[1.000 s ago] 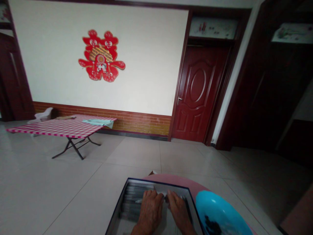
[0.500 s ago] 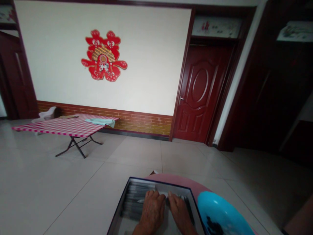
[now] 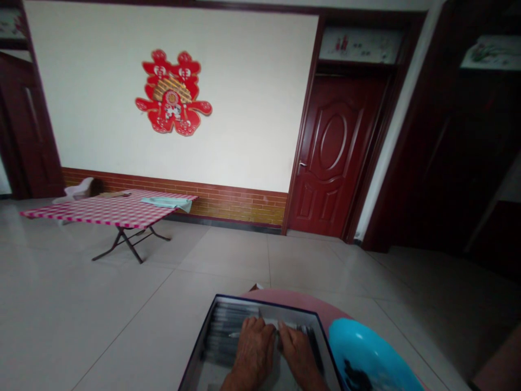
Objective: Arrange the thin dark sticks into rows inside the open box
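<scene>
Both my hands are over a shallow open box (image 3: 217,297) with a dark blue rim. My left hand (image 3: 254,347) is closed on a slim pen-like stick (image 3: 233,335), whose pale pointed end sticks out to the left. The fingers of my right hand (image 3: 300,350) are pinched together close to the left fingertips; what they hold is too small and hidden to name. Rows of dark, slender pen-like sticks (image 3: 222,336) lie in the left of the box. More dark slim pieces (image 3: 315,347) lie along its right side, partly behind my right hand.
The box rests on a round pink table (image 3: 285,296). A blue basin (image 3: 378,347) with small black pieces (image 3: 358,377) stands to its right. Farther back are a folding table (image 3: 109,209) with a checked cover, a pale chair (image 3: 79,189) and a red door (image 3: 329,152).
Almost nothing differs. The fingers of my right hand have shifted very slightly by the left fingertips, and the small pale bit between them shows less.
</scene>
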### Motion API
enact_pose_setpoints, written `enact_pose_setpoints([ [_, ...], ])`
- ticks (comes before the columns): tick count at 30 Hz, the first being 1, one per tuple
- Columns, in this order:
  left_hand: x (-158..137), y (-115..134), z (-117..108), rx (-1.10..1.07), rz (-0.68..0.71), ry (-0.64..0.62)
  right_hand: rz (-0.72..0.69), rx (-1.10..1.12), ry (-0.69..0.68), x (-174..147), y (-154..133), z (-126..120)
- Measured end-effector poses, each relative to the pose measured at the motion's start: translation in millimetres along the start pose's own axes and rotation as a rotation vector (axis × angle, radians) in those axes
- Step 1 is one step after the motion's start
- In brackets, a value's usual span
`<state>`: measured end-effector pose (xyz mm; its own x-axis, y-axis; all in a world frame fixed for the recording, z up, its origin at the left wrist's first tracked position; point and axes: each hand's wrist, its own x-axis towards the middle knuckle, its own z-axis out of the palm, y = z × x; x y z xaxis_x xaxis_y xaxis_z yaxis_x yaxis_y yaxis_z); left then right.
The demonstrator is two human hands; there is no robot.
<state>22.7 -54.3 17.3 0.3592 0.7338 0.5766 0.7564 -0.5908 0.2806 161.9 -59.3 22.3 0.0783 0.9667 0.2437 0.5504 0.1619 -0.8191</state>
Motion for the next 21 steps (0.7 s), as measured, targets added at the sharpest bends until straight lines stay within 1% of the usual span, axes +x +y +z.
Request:
enact_pose_setpoints([
  [3, -0.5, 0.1, -0.7, -0.001, 0.003, 0.02, -0.035, -0.004, 0.03, -0.4, -3.7, -2.2],
  [5, -1.0, 0.4, -1.2, 0.001, 0.003, 0.027, -0.071, -0.025, 0.028, -0.6, -5.8, -3.2],
  [7, -1.5, 0.6, -1.3, 0.004, 0.005, 0.017, -0.08, -0.049, 0.026, -0.4, -5.8, -3.0],
  [11, -1.8, 0.7, -0.6, 0.011, 0.012, -0.006, -0.03, -0.053, -0.012, 0.9, 0.0, 0.7],
  [14, -2.1, 1.4, -0.5, 0.01, 0.012, 0.001, -0.01, -0.055, -0.037, 0.2, 3.3, 3.6],
  [18, -1.5, 3.5, -3.9, -0.004, 0.02, 0.059, -0.014, -0.042, -0.023, -2.0, 1.9, 4.9],
  [21, 1.3, 4.6, -9.2, -0.038, 0.058, 0.167, 0.006, -0.025, 0.012, -0.1, 2.1, 2.3],
])
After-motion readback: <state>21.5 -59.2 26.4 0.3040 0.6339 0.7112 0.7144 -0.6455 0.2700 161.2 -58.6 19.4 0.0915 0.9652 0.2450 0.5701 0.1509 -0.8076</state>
